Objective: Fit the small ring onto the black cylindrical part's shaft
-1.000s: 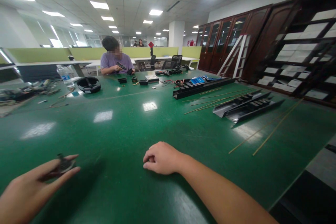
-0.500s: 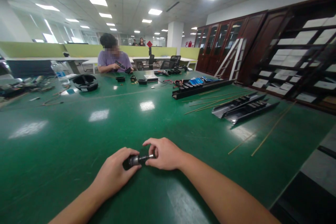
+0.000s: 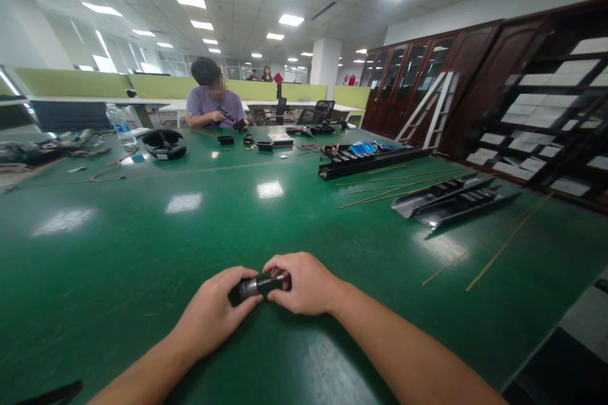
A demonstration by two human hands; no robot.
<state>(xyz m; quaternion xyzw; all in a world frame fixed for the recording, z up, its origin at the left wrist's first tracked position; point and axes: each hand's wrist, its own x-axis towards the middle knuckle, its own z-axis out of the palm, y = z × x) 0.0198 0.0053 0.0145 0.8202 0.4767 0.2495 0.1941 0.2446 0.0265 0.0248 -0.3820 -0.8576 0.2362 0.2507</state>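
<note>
Both my hands meet low in the middle of the view over a green table (image 3: 142, 247). Between them is a small dark cylindrical part (image 3: 259, 285) with a shiny metal band. My left hand (image 3: 216, 313) wraps its left end, fingers curled around it. My right hand (image 3: 304, 281) pinches the right end with thumb and fingertips. The part lies close to the table surface; whether it touches I cannot tell.
Thin brass rods (image 3: 484, 253) and long black trays (image 3: 451, 199) lie to the right. Another black tray with blue parts (image 3: 370, 157) sits farther back. A person in a purple shirt (image 3: 213, 104) works at the far side, beside a round black object (image 3: 164, 142). Dark wooden cabinets (image 3: 498, 88) line the right wall.
My left hand came in from the far left with a dark part and joined my right hand at the centre. Both now grip the cylindrical part and have barely moved since.
</note>
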